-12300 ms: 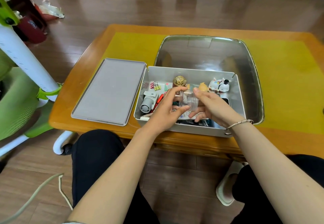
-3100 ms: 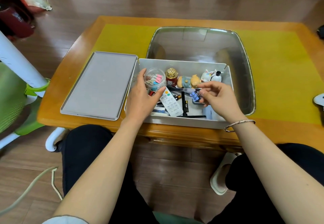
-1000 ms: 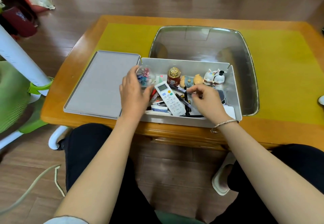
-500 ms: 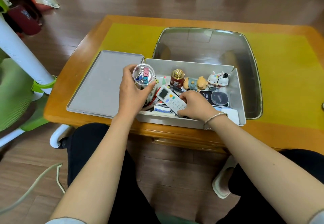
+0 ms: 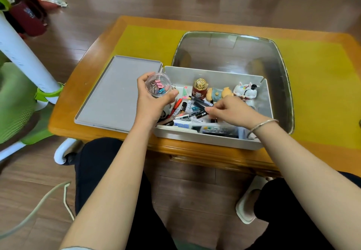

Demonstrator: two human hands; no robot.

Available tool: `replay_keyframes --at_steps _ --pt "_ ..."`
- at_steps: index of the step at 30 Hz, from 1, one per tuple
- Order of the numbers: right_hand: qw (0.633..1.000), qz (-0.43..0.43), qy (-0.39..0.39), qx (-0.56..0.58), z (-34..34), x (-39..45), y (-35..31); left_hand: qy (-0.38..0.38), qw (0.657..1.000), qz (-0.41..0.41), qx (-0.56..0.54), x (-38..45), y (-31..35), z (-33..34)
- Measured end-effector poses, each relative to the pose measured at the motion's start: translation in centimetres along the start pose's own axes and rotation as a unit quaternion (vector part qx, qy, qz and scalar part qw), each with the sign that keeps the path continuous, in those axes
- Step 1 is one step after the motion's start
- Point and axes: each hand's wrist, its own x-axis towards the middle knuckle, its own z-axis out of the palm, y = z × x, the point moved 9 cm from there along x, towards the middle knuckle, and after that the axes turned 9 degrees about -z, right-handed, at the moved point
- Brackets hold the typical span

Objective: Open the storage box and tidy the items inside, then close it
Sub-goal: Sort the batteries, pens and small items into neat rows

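The grey storage box stands open at the table's near edge, with its flat lid lying to its left. My left hand grips a clear round container of coloured binder clips above the box's left end. My right hand reaches into the box, its fingertips pinching something small among the pens and batteries; what it pinches I cannot make out. Along the back wall stand a red jar with a gold cap, a plush figure and a white cat figurine. The remote control lies against the near wall.
A large metal tray sits behind the box on the yellow mat of the wooden table. A green and white chair stands at the left. My knees are under the table's near edge.
The remote control has gone from the box's middle to its near wall. My right hand moved right and now pinches among the pens. My left hand still holds the clip container.
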Motion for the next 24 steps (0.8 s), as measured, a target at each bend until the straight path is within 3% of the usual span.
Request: replay_keyframes --at_steps 3,9,18,21,24 --pt "0.998 -0.013 0.024 -0.060 1.0 2.7 -1.2 -0.007 0.998 -0.034 -0.052 -0.1 -0.5 0.2" --pt "0.985 0.005 -0.023 -0.169 3.1 5.8 -1.2 0.002 0.996 -0.043 -0.076 0.1 -0.4 -1.0" --pt "0.988 -0.004 -0.013 -0.156 3.2 5.9 -1.0 0.076 0.987 -0.095 -0.102 0.3 -1.5 -3.9" --pt "0.988 -0.028 0.032 -0.145 2.5 5.4 -1.3 0.076 0.988 -0.083 -0.106 0.4 -1.4 -4.2" --pt "0.980 -0.062 0.139 -0.126 0.2 4.4 -2.3 0.062 0.989 -0.071 -0.111 0.4 -1.3 -4.1"
